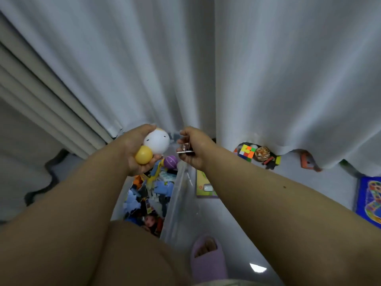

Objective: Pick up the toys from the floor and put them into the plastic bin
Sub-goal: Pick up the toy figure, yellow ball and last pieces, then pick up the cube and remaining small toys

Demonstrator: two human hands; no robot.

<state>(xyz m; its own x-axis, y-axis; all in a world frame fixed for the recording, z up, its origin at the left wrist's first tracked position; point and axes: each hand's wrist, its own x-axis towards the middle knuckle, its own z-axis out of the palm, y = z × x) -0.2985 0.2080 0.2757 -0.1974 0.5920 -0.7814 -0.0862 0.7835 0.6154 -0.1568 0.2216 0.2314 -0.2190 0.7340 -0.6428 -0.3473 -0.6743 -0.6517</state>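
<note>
The person is standing over the clear plastic bin (177, 205), which is already sitting well filled with mixed toys, and both hands are hovering above its far end. The left hand (136, 149) is cupping two things at once: a white round toy (157, 144) with small dot eyes and a yellow ball (144, 154) tucked under it, with the fingers curled around both. The right hand (193, 148) is closing in a pinch on a small dark toy with a pale flat base (185, 150); what it is exactly is too small to tell.

Several toys are still lying on the floor near the curtain (288, 79): a colour cube (246, 152), an orange patterned ball (262, 153), and a few darker pieces beside them.

The risk here is probably in the release. The right hand is hanging over the bin's right rim rather than its middle, so the small toy could be striking the edge and dropping outside. The two round toys, let go together onto the heaped pile, could be bouncing or rolling off and out, since the bin is looking quite full.
</note>
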